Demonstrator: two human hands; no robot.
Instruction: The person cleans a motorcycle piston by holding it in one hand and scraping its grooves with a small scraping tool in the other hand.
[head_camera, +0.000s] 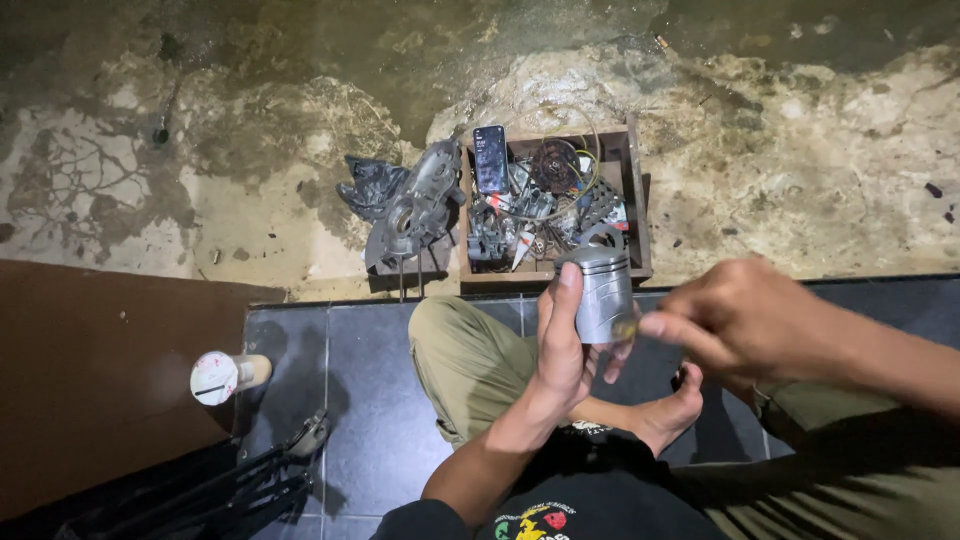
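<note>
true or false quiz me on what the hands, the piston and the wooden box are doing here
1. The left hand grips a metal piston. True.
2. The right hand rests inside the wooden box. False: it is at the piston's lower edge.
3. A phone lies in the box. True.
4. The box sits on the dark tiles. False: it is on the rough concrete floor.
5. The piston is upright. True.

- Left hand (562, 345) wrapped around a silver piston (598, 290), held upright.
- Right hand (745, 315) just beside it, fingertips pinched at the piston's lower edge.
- Beyond, wooden box (637, 200) of metal parts, phone (490, 158) on top, on stained concrete.
</note>
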